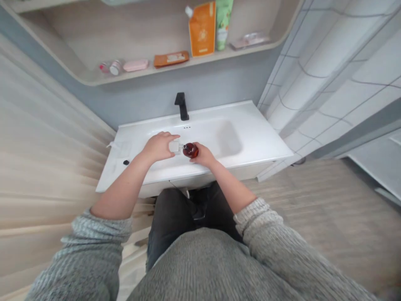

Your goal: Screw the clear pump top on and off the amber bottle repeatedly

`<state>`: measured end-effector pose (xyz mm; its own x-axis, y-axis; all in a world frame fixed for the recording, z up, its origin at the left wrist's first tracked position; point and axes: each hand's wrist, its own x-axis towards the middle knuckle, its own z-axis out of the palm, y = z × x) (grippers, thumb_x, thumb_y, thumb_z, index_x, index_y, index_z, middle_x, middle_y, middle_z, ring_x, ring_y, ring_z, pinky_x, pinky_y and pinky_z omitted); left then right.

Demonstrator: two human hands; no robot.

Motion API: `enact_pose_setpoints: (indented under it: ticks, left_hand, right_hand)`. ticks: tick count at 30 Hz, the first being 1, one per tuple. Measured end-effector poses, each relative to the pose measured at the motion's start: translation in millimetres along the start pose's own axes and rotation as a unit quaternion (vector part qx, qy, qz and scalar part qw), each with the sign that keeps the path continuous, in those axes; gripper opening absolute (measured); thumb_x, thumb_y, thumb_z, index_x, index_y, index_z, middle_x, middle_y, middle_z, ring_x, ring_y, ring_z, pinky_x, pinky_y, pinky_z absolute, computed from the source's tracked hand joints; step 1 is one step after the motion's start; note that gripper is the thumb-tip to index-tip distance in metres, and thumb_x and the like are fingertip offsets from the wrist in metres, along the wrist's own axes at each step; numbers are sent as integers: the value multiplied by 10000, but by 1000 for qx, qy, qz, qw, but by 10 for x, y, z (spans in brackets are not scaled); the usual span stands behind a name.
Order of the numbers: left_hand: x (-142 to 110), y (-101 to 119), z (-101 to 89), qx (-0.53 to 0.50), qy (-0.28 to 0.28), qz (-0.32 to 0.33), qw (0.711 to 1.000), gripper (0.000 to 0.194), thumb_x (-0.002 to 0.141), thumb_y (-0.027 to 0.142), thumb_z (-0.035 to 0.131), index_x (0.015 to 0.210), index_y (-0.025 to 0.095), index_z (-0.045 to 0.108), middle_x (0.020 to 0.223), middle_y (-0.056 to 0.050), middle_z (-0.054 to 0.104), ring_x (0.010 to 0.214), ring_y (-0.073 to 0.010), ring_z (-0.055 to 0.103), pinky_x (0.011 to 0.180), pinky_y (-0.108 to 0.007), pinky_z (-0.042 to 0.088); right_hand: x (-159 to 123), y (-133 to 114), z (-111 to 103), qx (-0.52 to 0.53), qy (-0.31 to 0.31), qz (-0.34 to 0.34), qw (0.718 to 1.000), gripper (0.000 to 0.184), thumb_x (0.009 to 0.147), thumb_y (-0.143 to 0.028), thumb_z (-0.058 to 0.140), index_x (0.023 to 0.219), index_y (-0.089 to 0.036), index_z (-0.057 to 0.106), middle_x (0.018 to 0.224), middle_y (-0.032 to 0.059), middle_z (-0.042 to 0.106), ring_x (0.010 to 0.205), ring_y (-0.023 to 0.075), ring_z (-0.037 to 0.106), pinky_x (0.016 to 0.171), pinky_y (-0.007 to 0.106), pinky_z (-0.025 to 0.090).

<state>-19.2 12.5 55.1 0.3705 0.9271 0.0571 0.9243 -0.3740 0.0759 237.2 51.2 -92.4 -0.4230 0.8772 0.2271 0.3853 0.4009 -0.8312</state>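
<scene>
Amber bottle (191, 151) leans sideways, neck (184, 147) pointing left

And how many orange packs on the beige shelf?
2: an upright white-capped orange pouch and, to its left, a flat orange packet. Others may be cropped out.

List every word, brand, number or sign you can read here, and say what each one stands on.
No text can be read with certainty.
Orange pouch on the shelf: pale print and an emblem, too blurred.
Green tube: markings too blurred.
Flat orange packet: pale printed patch, too small and blurred.
Dark red bottle and small clear container: no legible writing.
</scene>
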Motion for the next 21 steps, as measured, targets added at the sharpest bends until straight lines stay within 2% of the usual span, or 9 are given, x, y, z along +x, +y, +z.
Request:
enact_pose_setpoints:
  ticks: [5,21]
  left_hand:
    - [2,41,-56,23,-19,-3,1000,877,795,405,822,1647,294,649,1462,-105,740,1341,-382,673,1176,-479,552]
    - [32,85,-117,48,-33,-3,998,890,784,401,825,1649,291,647,1467,-104,742,1348,-378,673,1166,-460,552]
  right_hand:
    - [2,16,4,4,-1,-3,1000,810,637,-207,987,1393,-215,697,1323,88,810,1194,348,768,1078,461,580]
    - [-5,6,4,1,1,-3,1000,806,643,-202,988,1396,-217,700,1317,86,809,1183,346,766,1072,458,578]
